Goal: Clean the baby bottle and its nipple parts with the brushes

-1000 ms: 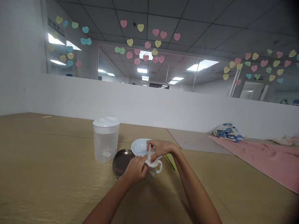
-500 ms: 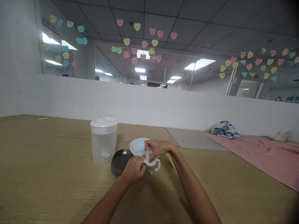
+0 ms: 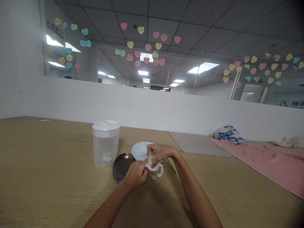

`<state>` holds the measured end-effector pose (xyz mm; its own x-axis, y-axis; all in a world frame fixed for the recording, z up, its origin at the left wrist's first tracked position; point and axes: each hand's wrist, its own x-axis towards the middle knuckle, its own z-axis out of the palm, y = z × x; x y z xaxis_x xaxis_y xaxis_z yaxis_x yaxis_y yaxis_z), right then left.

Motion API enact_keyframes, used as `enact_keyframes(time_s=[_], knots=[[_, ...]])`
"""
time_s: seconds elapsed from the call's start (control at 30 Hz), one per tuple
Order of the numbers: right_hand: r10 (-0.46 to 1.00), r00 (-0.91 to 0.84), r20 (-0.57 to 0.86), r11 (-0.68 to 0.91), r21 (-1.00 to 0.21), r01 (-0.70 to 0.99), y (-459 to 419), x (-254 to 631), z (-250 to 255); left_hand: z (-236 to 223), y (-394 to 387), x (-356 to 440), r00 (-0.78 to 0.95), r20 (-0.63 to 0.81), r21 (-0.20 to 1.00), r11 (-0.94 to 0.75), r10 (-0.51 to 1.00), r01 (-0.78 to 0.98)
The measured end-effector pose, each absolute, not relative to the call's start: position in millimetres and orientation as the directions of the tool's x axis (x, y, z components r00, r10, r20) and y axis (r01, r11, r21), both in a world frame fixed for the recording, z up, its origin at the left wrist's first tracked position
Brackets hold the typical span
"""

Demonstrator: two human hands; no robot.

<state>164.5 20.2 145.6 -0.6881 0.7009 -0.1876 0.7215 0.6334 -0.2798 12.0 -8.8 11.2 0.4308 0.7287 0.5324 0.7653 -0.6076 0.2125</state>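
Two hands of mine meet at one small cup (image 3: 154, 173), clear-bodied, with a white lid (image 3: 149, 166) and a white handle turned to my right. My left hand (image 3: 136, 173) is closed against the cup's left side, its index finger reaching up to the lid. My right hand (image 3: 160, 153) comes over from above, fingers closed on a clear piece (image 3: 152, 155) at the lid's top. Something pale shows low at the cup; whether it lies inside, I cannot tell.

Many heart-shaped notes (image 3: 141, 30) in pink, yellow, green and blue dot the glass above the wall. Some bear faint marks, too small for me to read, and so is the blue lettering (image 3: 298, 104) at the far right.

Just beyond my left hand, a round metal dish (image 3: 122, 166) rests on the table (image 3: 59, 177). Behind it stands a translucent pitcher (image 3: 105, 147) with a slotted white top; a pale patch (image 3: 106, 158) shows low on it, with no wording I can make out. A white bowl (image 3: 139, 150) sits behind the cup, partly hidden by my right hand. Right of the cup lies a slim green thing (image 3: 172, 166). Farther right, a blue-and-white cloth (image 3: 229, 135) is bunched by a spread pink cloth (image 3: 266, 161).
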Motion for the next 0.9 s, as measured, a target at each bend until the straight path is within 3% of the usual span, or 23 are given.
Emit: enact_keyframes(time_s=[0.17, 0.57, 0.9], knots=[[0.677, -0.711, -0.187, 0.645, -0.315, 0.697, 25, 167, 144, 11, -8, 11, 0.436, 0.528, 0.213, -0.610, 0.729, 0.763], [0.671, -0.721, -0.174, 0.625, -0.390, 0.676, 33, 174, 142, 8, -1, 11, 0.466, 0.466, 0.020, -0.536, 0.752, 0.844], [0.648, -0.737, -0.193, 0.599, -0.468, 0.649, 32, 181, 146, 9, -2, 13, 0.461, 0.479, -0.019, -0.516, 0.747, 0.857]])
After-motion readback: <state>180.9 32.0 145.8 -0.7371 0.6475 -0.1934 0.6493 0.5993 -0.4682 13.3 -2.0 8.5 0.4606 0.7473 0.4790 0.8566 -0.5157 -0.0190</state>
